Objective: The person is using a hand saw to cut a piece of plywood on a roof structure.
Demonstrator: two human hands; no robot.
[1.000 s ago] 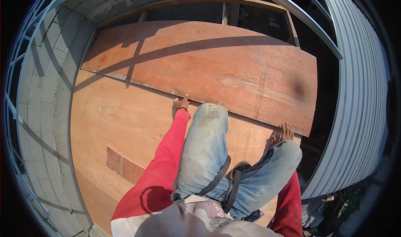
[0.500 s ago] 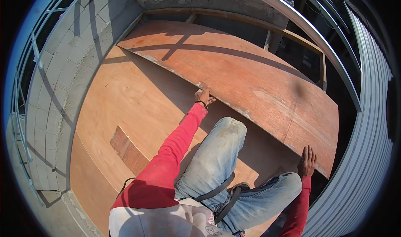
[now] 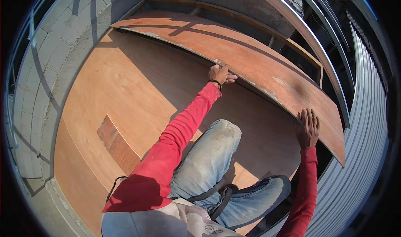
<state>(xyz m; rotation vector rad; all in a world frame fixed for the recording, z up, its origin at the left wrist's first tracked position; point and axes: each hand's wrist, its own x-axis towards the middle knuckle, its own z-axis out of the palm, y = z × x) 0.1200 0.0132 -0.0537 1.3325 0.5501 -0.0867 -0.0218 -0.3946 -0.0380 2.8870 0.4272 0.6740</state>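
Note:
A large reddish plywood sheet [image 3: 259, 70] slants across the upper part of the view, its near edge raised above the paler plywood floor [image 3: 125, 78]. My left hand [image 3: 220, 74] grips that near edge around its middle, thumb on top and fingers partly underneath. Farther right, my right hand [image 3: 308, 126] lies on the sheet near its right end, fingers stretched over the top face. The underside of the sheet is hidden. Shadow from the raised sheet falls on the floor beneath it and beside my bent knees.
A small reddish plywood offcut [image 3: 119, 143] lies on the floor to the left. Behind the sheet runs a wooden frame [image 3: 250, 22] over dark gaps. Grey block wall [image 3: 54, 57] stands at left; metal beams [image 3: 309, 24] and corrugated metal sheeting [image 3: 359, 153] border the right.
Both hands have moved away from me with the sheet's near edge, uncovering more of the pale floor. The sheet now looks more steeply tilted, and my right arm is stretched farther forward.

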